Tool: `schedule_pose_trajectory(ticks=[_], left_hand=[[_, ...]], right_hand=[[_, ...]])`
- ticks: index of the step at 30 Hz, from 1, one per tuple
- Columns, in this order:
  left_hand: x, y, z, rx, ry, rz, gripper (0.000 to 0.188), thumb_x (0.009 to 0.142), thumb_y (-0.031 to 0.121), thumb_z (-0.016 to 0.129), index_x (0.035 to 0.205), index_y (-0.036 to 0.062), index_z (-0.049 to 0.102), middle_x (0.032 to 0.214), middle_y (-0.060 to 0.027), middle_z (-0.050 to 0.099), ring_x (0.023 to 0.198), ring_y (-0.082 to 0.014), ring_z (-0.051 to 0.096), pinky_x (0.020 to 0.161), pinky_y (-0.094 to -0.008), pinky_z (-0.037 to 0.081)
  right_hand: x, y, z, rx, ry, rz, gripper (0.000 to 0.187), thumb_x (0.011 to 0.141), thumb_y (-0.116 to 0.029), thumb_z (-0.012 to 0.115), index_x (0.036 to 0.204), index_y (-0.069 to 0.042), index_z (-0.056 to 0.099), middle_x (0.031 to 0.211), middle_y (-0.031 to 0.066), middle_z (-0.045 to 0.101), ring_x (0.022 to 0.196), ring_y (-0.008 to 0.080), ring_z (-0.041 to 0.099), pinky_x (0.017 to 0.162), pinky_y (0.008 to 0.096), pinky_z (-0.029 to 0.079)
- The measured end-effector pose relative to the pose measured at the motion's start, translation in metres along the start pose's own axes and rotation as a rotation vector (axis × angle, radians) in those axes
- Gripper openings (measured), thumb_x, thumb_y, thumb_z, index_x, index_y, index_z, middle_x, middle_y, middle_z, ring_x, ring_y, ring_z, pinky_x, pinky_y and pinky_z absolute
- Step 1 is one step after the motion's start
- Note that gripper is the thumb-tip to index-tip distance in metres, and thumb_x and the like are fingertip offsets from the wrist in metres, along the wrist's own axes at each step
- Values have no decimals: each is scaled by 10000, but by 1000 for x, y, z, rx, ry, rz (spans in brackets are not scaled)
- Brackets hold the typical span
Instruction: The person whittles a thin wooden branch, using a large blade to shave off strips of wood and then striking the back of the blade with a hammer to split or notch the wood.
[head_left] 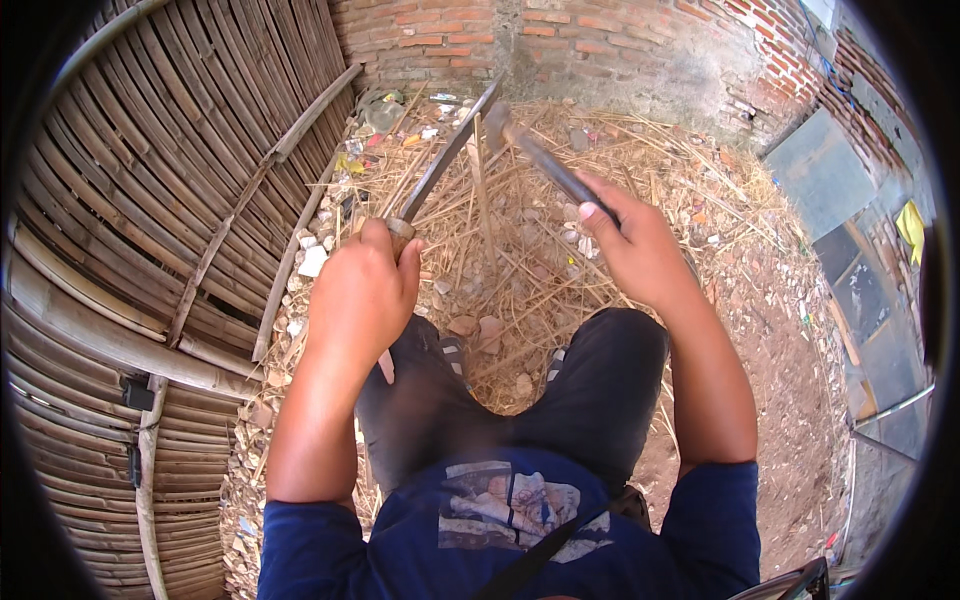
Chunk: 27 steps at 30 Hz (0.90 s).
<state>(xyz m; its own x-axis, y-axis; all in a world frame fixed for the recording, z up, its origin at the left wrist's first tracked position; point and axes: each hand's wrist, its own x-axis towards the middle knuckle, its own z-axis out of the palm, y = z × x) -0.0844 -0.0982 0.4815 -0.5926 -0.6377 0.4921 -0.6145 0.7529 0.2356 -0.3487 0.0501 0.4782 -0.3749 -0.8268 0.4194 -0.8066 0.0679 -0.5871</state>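
Note:
My left hand [362, 280] is closed around the short wooden handle of a machete [448, 150], whose long dark blade slants away up and to the right. In my right hand [640, 240] is a hammer [556, 170] with a dark handle. Its blurred head is close to the blade near the far end; whether they touch I cannot tell. A pale bamboo strip [480, 205] stands roughly upright just under the blade and the hammer head. Where its lower end rests is hard to make out among the straw.
Bamboo splinters and straw [530, 290] cover the stony ground between my knees and the brick wall [600, 55]. A bamboo slat wall [150, 170] rises close on the left. Grey sheets [825, 175] lean along the right side, with a yellow scrap [910, 230] hanging there.

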Motion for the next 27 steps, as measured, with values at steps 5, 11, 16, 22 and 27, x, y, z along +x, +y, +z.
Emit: schedule_pose_trajectory(ticks=[5, 11, 16, 22, 27], left_hand=[[-4, -2, 4, -12, 27, 17, 315, 971, 226, 659, 897, -54, 536, 688, -282, 627, 683, -489, 635, 608, -551, 492], [-5, 3, 0, -20, 15, -1, 321, 971, 232, 663, 900, -55, 539, 713, -288, 631, 680, -490, 631, 600, -544, 484], [-4, -4, 4, -5, 43, 27, 317, 972, 233, 662, 907, -51, 537, 697, -282, 627, 678, -488, 630, 599, -537, 487], [-7, 0, -1, -25, -8, -23, 318, 973, 239, 662, 895, -39, 530, 742, -282, 642, 692, -488, 634, 607, -544, 492], [-9, -4, 5, -28, 31, 13, 310, 970, 238, 666, 909, -36, 535, 754, -280, 646, 709, -490, 640, 610, -547, 494]], right_hand=[[10, -32, -19, 242, 304, -24, 499, 1059, -386, 519, 1477, -115, 529, 1117, 140, 721, 981, 223, 686, 863, 374, 520], [18, -22, 2, 7, 140, -21, 486, 1057, -315, 527, 1485, -90, 483, 870, 195, 696, 725, 328, 687, 661, 438, 523], [18, -36, 7, -14, 87, -25, 462, 1047, -312, 536, 1456, -97, 527, 827, 168, 702, 702, 297, 680, 678, 422, 518], [24, -44, -24, 90, 318, -174, 459, 1072, -344, 494, 1455, -91, 516, 845, 80, 672, 656, 153, 604, 625, 345, 479], [14, -48, -18, 158, 468, -128, 484, 1085, -371, 464, 1446, -53, 509, 897, 117, 713, 697, 210, 671, 622, 365, 497]])
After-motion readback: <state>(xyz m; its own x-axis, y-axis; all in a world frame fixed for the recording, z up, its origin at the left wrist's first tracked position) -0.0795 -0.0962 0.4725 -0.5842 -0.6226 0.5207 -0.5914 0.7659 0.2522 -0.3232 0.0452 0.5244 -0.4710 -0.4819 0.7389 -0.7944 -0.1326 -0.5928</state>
